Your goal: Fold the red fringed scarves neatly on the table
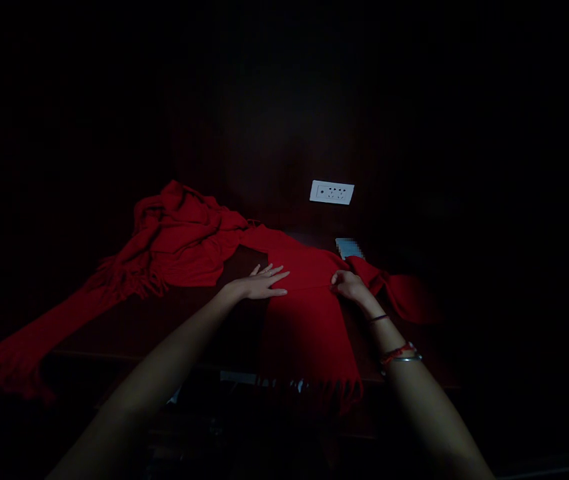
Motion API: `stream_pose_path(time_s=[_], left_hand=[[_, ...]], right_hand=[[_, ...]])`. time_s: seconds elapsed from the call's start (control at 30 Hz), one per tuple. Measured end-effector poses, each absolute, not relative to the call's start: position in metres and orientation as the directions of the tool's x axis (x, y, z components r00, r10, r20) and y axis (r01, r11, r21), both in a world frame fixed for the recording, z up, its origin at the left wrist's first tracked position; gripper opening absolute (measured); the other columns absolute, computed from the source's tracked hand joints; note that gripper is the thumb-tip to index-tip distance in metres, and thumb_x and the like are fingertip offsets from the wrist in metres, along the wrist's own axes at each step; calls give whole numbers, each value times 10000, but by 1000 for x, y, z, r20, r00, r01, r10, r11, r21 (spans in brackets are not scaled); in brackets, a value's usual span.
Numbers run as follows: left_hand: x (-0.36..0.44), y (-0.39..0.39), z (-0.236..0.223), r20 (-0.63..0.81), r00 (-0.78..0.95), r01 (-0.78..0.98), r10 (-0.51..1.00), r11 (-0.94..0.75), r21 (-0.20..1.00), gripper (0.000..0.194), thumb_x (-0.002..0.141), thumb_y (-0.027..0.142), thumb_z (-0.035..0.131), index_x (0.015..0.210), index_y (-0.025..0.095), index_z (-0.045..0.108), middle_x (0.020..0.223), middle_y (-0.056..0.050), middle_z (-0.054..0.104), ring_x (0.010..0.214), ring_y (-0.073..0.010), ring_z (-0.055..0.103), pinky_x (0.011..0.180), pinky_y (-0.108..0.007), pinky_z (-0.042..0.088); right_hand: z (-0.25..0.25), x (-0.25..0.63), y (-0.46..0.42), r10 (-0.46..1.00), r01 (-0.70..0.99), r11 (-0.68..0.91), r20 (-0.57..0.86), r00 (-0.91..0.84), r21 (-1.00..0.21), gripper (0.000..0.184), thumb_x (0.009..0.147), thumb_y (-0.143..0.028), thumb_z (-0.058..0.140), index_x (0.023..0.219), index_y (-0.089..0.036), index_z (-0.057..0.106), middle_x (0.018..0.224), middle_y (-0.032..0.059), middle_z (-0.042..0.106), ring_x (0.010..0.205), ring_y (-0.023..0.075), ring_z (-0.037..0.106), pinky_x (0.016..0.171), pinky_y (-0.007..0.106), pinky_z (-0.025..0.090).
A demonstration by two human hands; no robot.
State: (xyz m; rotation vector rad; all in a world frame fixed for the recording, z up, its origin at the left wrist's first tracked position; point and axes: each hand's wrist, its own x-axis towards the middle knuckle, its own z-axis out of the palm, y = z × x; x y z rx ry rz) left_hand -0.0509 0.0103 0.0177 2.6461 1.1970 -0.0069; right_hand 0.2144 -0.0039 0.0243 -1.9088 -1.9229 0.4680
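A red fringed scarf [307,320] lies over a dark surface, its fringed end hanging past the front edge. On its left side my left hand [263,283] rests flat with the fingers spread. At the scarf's right edge, the fingers of my right hand [348,285] are pinched together on the cloth. More red cloth trails off to the right. To the left sits a crumpled heap of red fringed cloth [179,233], and one strip of it runs down to the front left.
A white wall socket [331,192] is set in the dark back wall. Below it lies a pale flat object [349,249], blurred out, behind the scarf. The dark surface's front edge [114,355] crosses beneath my forearms. Most surroundings are too dark to make out.
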Motion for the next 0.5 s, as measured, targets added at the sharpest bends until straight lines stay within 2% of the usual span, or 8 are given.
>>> stream_pose_path(time_s=[0.13, 0.23, 0.37, 0.5], left_hand=[[-58, 9, 27, -56, 702, 704, 710, -680, 204, 652, 756, 492, 408, 1306, 260, 145, 1386, -50, 60, 1252, -209, 29, 988, -430, 51], [-57, 6, 33, -84, 731, 676, 677, -701, 227, 656, 747, 356, 463, 1308, 243, 143, 1385, -54, 66, 1252, -196, 42, 994, -404, 71], [-56, 4, 34, -220, 687, 725, 693, -629, 282, 591, 782, 343, 395, 1308, 269, 135, 1384, -44, 11, 1249, -223, -11, 966, -483, 29], [-59, 4, 34, -314, 631, 775, 709, -563, 286, 542, 789, 372, 361, 1294, 314, 170, 1374, -29, -19, 1232, -277, -54, 912, -570, 9]], right_hand=[[30, 210, -12, 951, 871, 293, 218, -221, -396, 141, 588, -73, 491, 665, -161, 571, 660, -5, 591, 618, 96, 534, 571, 167, 373], [30, 209, -11, 915, 872, 391, 227, -334, -294, 178, 611, -53, 466, 661, -161, 598, 699, 10, 617, 673, 105, 549, 631, 174, 381], [26, 213, -7, 960, 921, 276, 132, -249, -273, 203, 617, -42, 479, 690, -155, 630, 718, 28, 638, 705, 112, 569, 669, 170, 394], [26, 216, -7, 983, 952, 171, 105, -149, -254, 191, 632, -69, 503, 728, -153, 646, 755, 45, 645, 756, 128, 578, 703, 177, 403]])
